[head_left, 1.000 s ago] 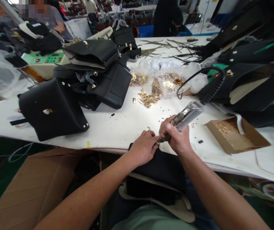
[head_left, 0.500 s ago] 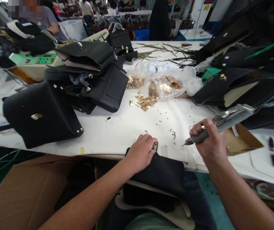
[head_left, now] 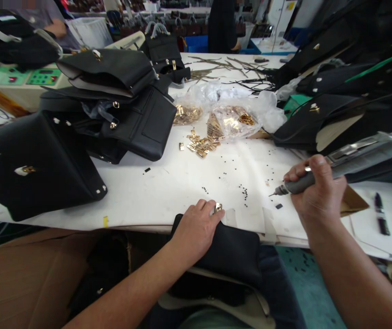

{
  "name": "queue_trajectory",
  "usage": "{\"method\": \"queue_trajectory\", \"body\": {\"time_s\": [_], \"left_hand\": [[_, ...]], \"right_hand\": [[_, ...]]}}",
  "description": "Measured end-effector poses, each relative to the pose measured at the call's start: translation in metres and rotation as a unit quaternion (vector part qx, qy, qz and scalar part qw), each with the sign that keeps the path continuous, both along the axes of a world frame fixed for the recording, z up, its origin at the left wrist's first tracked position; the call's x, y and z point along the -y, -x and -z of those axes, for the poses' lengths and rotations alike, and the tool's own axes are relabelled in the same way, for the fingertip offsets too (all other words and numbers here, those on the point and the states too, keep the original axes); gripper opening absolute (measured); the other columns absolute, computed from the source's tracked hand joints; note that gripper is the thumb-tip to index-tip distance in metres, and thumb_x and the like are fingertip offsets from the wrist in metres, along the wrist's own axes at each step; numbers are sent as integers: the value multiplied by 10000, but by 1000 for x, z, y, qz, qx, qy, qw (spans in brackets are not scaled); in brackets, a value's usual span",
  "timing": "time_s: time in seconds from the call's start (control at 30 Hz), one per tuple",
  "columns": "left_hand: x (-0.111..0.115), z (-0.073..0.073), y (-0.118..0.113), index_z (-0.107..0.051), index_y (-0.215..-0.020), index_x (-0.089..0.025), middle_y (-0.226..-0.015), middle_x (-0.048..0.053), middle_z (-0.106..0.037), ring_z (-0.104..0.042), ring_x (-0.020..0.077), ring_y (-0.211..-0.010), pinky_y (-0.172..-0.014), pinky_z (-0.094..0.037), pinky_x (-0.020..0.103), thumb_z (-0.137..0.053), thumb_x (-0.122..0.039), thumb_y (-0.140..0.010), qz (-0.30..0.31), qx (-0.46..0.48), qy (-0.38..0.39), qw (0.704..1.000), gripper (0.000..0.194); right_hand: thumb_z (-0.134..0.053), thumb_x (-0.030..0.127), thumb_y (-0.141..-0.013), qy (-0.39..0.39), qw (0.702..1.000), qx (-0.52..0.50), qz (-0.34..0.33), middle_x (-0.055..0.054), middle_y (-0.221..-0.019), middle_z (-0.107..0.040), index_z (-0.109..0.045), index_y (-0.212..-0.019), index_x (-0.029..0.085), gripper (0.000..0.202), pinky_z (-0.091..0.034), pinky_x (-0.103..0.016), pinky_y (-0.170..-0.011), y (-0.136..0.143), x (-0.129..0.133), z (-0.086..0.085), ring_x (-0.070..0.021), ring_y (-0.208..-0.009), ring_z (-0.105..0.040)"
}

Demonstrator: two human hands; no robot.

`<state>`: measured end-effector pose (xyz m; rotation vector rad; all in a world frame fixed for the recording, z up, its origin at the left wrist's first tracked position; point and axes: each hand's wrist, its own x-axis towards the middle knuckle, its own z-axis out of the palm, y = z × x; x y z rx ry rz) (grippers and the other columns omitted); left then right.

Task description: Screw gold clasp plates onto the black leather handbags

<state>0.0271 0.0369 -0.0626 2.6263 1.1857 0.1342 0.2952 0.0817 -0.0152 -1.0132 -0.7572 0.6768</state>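
On my lap lies a black handbag [head_left: 235, 246], its flap raised against the table edge and its pale-edged opening below. The fingers of my left hand [head_left: 196, 230] are closed on the flap's edge, at a small gold clasp plate [head_left: 218, 207]. My right hand [head_left: 321, 194] is wrapped around a grey power screwdriver [head_left: 370, 157]. Its thin bit points left, above the white table and apart from the bag. Tiny black screws [head_left: 244, 192] are scattered between the hands. Behind them is a loose pile of gold clasp plates [head_left: 201, 145].
Several black bags [head_left: 141, 123] are stacked at left, more [head_left: 333, 109] at right. Clear plastic bags of gold parts [head_left: 233, 123] stand at the back. A marker [head_left: 382, 214] and a cardboard tray [head_left: 353, 201] are at right. A person's arm [head_left: 57, 27] shows far left.
The screwdriver has moved right and slightly away from the bag, uncovering a small black piece on the table. My left hand keeps its hold on the flap. The view has shifted a little.
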Motion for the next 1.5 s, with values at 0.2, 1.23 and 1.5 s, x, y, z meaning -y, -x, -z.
{"method": "queue_trajectory", "body": {"time_s": [0.2, 1.23, 1.5], "left_hand": [[-21, 1, 8, -675, -1235, -264, -1189, 63, -637, -555, 223, -1088, -901, -530, 349, -448, -272, -1050, 16, 78, 59, 995, 293], [-3, -13, 6, -681, -1097, -235, -1124, 63, -676, -615, 231, -1007, -824, -533, 376, -564, -282, -1002, -30, 23, -8, 999, 157], [12, 1, 0, -704, -1109, -224, -1182, 69, -711, -661, 252, -1025, -822, -568, 425, -496, -159, -989, -42, 46, -93, 994, 249]], "right_hand": [[-806, 399, -784, 23, 999, -33, -34, 42, -579, -478, -535, -672, 223, 342, -444, -281, -468, 8, 0, 3, -126, -487, -483], [-802, 421, -785, 38, 994, -91, -48, 56, -590, -451, -522, -701, 226, 352, -464, -267, -495, 7, 7, 0, -118, -506, -462], [-820, 417, -772, -26, 995, -38, 88, 62, -542, -511, -545, -703, 205, 354, -463, -250, -473, -30, -13, -14, -114, -462, -501]]}}
